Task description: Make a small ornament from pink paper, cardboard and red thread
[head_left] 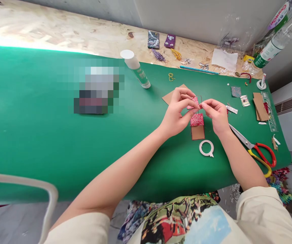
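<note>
One red piece (195, 99) between fingers (189, 115)

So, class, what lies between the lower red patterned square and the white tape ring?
In the head view, a plain brown square lies between the red patterned square and the tape ring, then a narrow strip of green tabletop.

Craft workshop: scissors (249, 145), tape roll (201, 148), glue (141, 75).

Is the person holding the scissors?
No, the scissors lie on the green table, while the left hand and right hand are at a small red patterned piece.
</note>
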